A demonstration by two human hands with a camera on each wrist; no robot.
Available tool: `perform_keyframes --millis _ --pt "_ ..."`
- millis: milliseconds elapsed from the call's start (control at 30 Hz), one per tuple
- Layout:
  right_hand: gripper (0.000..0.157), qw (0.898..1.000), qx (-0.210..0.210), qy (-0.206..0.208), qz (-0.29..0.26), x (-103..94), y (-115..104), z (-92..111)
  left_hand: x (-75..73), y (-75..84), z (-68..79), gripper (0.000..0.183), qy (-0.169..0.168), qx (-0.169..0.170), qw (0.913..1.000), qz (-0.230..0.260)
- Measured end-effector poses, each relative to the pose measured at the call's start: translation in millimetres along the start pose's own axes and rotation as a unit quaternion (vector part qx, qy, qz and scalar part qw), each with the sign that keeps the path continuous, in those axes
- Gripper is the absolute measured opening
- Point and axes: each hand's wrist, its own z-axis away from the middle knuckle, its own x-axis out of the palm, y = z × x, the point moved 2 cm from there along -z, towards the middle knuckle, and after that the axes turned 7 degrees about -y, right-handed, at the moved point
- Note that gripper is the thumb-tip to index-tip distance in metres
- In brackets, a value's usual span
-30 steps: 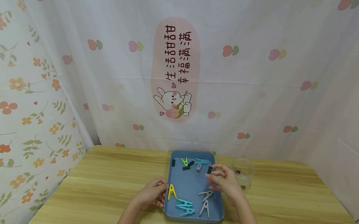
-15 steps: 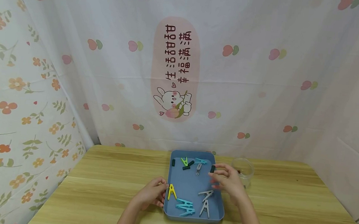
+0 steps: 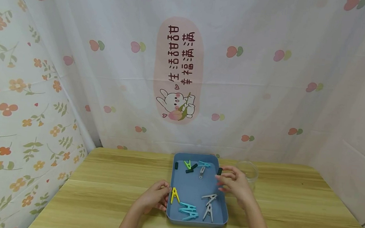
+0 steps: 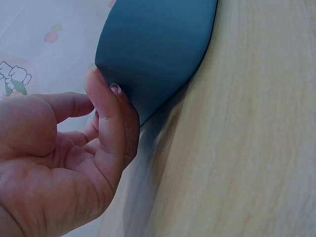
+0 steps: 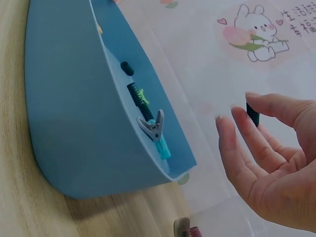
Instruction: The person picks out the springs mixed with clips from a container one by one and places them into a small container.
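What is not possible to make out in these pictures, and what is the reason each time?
Left wrist view: the inside of the blue tray, hidden by its outer wall.
Right wrist view: most of the yellow clip, hidden by the tray's wall.
Right wrist view: the rest of the clear container, cut off by the lower edge.
Right wrist view: part of the dark piece, covered by the right hand.

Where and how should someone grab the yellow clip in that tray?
I'd pinch the yellow clip across its narrow end, coming down from above. That end points away from the person while its two legs spread toward them. The left wall of the blue tray lies close beside it, so reaching in from the left would probably be awkward.
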Motion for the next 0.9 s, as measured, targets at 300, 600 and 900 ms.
perform_keyframes --millis 300,600,900 --pt "0.055 1.000 0.001 0.005 -0.001 -4.8 -0.2 1.6 -0.3 0.5 0.4 0.012 0.000 0.003 1.0000 0.001" --pt "0.055 1.000 0.005 0.021 0.005 -12.6 -0.1 3.3 -0.5 1.3 -0.4 0.011 -0.003 0.003 1.0000 0.006" --pt "0.055 1.000 0.003 0.026 0.009 -18.9 -0.1 4.5 -0.9 0.6 -0.9 0.011 -0.002 0.003 1.0000 0.005"
